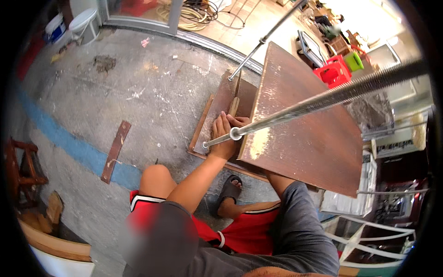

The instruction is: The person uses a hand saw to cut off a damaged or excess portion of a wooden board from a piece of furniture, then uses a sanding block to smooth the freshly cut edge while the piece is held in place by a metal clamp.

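My left hand (223, 138) rests on the brown lower board (216, 107), fingers stretched forward and close together. My right hand (237, 121) meets it beside the edge of the upper board (300, 124), which hides most of that hand and its forearm. Just past the fingertips lies a wooden-handled tool (234, 106) with a narrow dark blade; whether either hand touches its handle I cannot tell. A threaded metal rod (286, 113) with a nut on it rises from the lower board and crosses in front of the upper one, close above my left hand.
A second rod (249, 57) stands at the lower board's far corner. A loose brown strip (115, 152) lies on the concrete floor to the left. White buckets (84, 25) stand at far left, a red stool (333, 71) at far right. A sandaled foot (229, 191) is near the boards.
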Available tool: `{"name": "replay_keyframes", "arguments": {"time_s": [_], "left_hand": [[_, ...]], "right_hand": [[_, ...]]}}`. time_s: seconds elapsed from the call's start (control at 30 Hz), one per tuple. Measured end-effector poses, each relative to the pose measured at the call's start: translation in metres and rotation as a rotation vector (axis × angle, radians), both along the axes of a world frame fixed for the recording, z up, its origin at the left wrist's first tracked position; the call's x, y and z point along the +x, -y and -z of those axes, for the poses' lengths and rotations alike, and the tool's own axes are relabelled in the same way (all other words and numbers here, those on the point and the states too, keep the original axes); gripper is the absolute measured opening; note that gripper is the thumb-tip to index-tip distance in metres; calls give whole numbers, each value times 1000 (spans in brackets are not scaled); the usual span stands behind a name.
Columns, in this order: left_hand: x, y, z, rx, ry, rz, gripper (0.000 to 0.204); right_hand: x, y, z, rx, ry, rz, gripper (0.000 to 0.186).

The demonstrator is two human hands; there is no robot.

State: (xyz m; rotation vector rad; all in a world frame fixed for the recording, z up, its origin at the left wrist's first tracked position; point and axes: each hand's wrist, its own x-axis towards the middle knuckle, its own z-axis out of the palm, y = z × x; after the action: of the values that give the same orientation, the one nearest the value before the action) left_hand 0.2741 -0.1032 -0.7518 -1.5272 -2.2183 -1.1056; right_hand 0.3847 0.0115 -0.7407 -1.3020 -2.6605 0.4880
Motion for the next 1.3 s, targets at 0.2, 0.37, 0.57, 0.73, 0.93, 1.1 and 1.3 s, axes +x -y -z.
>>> {"name": "replay_keyframes", "arguments": {"time_s": [0.2,0.37,0.57,0.73,0.93,1.1,1.3], "left_hand": [[-5,139,-64,-296,299,637,41],[-105,128,-87,-19,347,159,18],[-144,-4,-76,-352,1062,599,33],[-110,-21,-57,-541,766,873,43],[-100,-37,-36,-523,1051,711,27],[-72,-24,-122,-360,1408,641,28],[-58,-39,-139,-354,1565,661,28]], "right_hand": [[-16,-5,5,-118,-18,-125,53],[31,-11,-19,-135,20,-89,55],[36,-11,-28,-183,15,-126,58],[59,-10,-36,-218,12,-131,60],[89,-1,-43,-315,21,-142,63],[115,15,-68,-431,33,-177,66],[158,38,-95,-602,3,-200,69]]}}
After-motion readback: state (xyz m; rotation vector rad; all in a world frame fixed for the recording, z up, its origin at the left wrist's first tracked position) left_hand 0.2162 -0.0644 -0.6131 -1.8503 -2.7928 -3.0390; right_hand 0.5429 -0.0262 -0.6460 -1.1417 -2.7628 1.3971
